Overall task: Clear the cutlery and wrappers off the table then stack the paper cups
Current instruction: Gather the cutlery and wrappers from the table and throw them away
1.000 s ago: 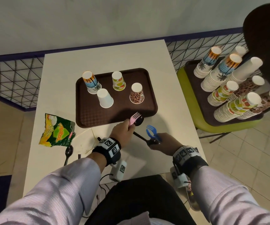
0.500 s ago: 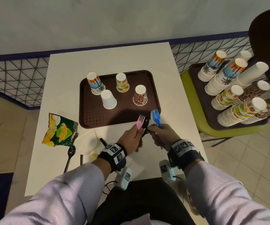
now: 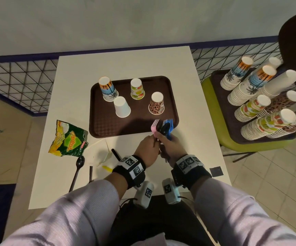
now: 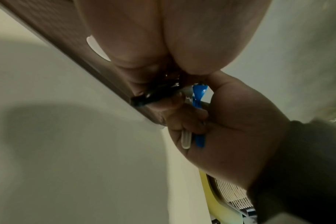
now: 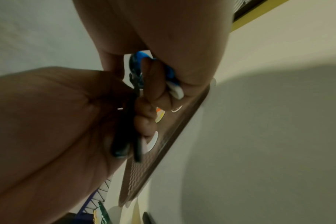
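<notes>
We see both hands meeting knuckle to knuckle at the counter's (image 3: 129, 64) near edge, just below the brown tray's (image 3: 97, 125) 5 o'clock corner. The left hand (image 3: 146, 148) has its grip clamped on the pink fork (image 3: 154, 125), tines pointing toward 12 o'clock. The right hand (image 3: 170, 148) has its grip clamped on the blue fork (image 3: 169, 127) and a black spoon (image 3: 164, 129), fingers curled round the handles, as the right wrist view shows. Both forearms come in from 6 o'clock, wrists nearly touching. Four cups stand upside down on the tray. A green wrapper (image 3: 68, 139) lies at 9 o'clock from the hands, with another black spoon (image 3: 78, 166) just below it on the counter.
</notes>
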Demonstrator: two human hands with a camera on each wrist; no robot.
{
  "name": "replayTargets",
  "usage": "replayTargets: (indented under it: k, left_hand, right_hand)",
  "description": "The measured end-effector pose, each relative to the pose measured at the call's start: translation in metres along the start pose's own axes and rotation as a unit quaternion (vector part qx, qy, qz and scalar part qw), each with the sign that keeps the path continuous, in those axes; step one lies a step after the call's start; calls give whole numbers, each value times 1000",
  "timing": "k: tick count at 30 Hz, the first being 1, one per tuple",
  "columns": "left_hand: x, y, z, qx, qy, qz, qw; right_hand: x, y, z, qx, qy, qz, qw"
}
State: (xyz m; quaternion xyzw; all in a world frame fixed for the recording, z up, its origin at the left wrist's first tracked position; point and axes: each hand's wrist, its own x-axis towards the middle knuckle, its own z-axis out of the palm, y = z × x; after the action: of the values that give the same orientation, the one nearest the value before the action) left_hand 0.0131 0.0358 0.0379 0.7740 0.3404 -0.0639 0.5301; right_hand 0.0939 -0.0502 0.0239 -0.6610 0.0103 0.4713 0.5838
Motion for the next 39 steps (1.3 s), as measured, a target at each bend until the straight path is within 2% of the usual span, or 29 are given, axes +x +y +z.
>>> replayTargets:
  k: [8,14,19,21,26,30,34,37,39]
  left_hand:
    - [0,-1,1,57,-36,1,998]
    - [-12,-1,-7,65,-20,24,997]
    - [-22,-5,-14,8,-28,-42,999]
    - [-23,-8,-15,18,-16,-42,999]
    - [-26,-8,-16,127,-9,10,992]
    - [-30,-10,-18,183,-18,40,982]
    - [-30,-19,-18,230,-55,63,970]
    - [-36,-28,-26,226,-77,55,969]
    - [-40,-41,-39,176,-73,14,982]
  right_hand:
    - [9,0,-2,-66,-22,-49,996]
    - [12,7,0,-68,44,-64,995]
    - [11,0,9,-93,125,-54,986]
    - [10,0,12,-93,124,-58,986]
    - [9,7,19,-105,102,-71,987]
    - [9,7,28,-130,103,-36,985]
    - [9,7,40,-93,92,-20,991]
    - [9,5,38,-74,87,-10,993]
    - [11,4,33,-54,82,-7,995]
